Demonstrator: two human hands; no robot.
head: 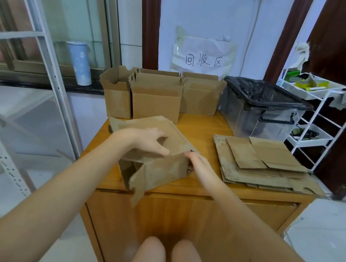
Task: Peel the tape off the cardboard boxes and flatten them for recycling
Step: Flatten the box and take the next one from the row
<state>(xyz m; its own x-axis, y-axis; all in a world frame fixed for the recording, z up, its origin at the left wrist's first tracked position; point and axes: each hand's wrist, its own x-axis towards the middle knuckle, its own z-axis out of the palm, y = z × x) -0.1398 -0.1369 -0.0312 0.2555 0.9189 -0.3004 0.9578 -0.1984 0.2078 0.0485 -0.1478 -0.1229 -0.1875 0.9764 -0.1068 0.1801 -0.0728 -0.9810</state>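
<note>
Box: our brown cardboard box (pixel 156 161) at the worktop's (pixel 206 132) front edge feels light, bendy.
Left hand (pixel 145 138): fingers grasping its top flap.
Right hand (pixel 201 166): fingers released, touching its side; we'd press there.

We cannot see the right hand's (pixel 201 166) fingertips; they slip behind the corner of the cardboard box (pixel 159 168), so its grip there is unclear. The left hand (pixel 147 141) covers part of the box's top panel, and its fingertips curl out of sight over the panel's edge. Whether any tape remains on the box is too faint for us to tell. The flattened stack (pixel 266 164) hides its lower sheets, so we cannot count them. The black liner hides the inside of the clear bin (pixel 261 116). Both forearms run off the bottom edge.
</note>
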